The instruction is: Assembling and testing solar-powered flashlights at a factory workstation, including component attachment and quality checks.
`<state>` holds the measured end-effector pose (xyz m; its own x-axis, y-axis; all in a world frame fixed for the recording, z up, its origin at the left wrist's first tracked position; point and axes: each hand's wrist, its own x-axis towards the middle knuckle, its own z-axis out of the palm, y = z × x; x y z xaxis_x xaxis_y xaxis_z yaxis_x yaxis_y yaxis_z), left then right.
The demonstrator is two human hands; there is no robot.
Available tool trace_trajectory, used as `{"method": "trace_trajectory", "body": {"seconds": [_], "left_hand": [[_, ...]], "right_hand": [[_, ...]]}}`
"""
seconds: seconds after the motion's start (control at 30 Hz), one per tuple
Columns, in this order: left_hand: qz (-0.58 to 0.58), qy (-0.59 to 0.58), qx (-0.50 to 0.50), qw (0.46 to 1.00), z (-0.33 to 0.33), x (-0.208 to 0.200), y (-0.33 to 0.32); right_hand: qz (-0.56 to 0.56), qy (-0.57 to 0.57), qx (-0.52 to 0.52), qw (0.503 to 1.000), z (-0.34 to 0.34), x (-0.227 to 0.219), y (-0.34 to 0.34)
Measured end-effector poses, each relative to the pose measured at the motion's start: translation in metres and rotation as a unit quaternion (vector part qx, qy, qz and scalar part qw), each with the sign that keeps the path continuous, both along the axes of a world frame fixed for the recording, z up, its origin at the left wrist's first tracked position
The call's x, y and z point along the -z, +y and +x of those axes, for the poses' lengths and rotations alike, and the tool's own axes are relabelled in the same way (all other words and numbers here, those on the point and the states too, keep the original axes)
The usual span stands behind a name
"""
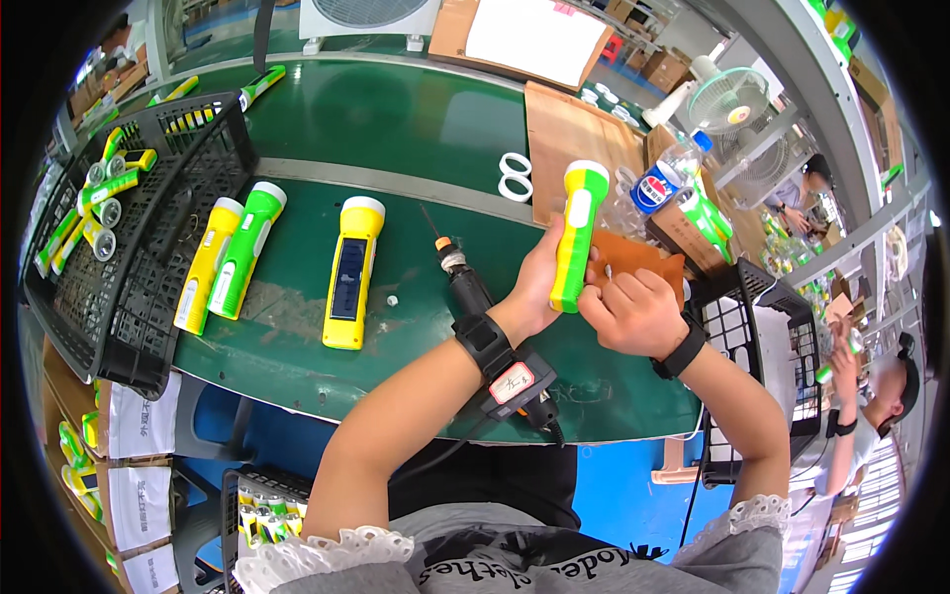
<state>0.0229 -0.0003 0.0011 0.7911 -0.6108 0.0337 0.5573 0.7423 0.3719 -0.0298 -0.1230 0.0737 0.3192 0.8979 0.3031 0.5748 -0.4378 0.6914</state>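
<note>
My left hand (535, 281) is wrapped round a green and yellow flashlight (577, 238), its white head pointing up and away. Close against the flashlight's lower end, my right hand (634, 313) is closed, with its fingers curled; what they pinch, if anything, is too small to name. Beneath my left forearm lies a black electric screwdriver (469, 285) with a long thin bit. To the left on the green table rest a yellow flashlight with a dark panel (350, 277), a green flashlight (247, 249) and another yellow flashlight (209, 262).
A black basket (148, 238) of flashlights stands at the left, another black basket (757, 346) at the right. White rings (515, 187), a wooden board (584, 129), a bottle (665, 182) and an orange sheet (643, 259) lie beyond my hands. A co-worker (881, 396) sits at the right.
</note>
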Motion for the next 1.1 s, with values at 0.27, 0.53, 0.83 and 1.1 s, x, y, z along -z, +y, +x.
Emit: {"method": "trace_trajectory", "body": {"seconds": [0.27, 0.53, 0.83, 1.1], "left_hand": [[0.102, -0.124, -0.146, 0.976, -0.002, 0.001, -0.004], [0.201, -0.465, -0.291, 0.811, -0.003, 0.004, -0.006], [0.138, -0.248, -0.127, 0.95, -0.012, -0.012, -0.003], [0.079, -0.116, -0.069, 0.988, -0.004, -0.003, -0.001]], "right_hand": [[0.295, 0.428, 0.089, 0.85, -0.004, 0.008, -0.004], [0.455, 0.825, 0.209, 0.262, -0.002, 0.019, -0.026], [0.252, 0.499, 0.07, 0.826, -0.013, 0.006, -0.028], [-0.011, 0.068, 0.062, 0.996, -0.03, 0.003, -0.01]]}}
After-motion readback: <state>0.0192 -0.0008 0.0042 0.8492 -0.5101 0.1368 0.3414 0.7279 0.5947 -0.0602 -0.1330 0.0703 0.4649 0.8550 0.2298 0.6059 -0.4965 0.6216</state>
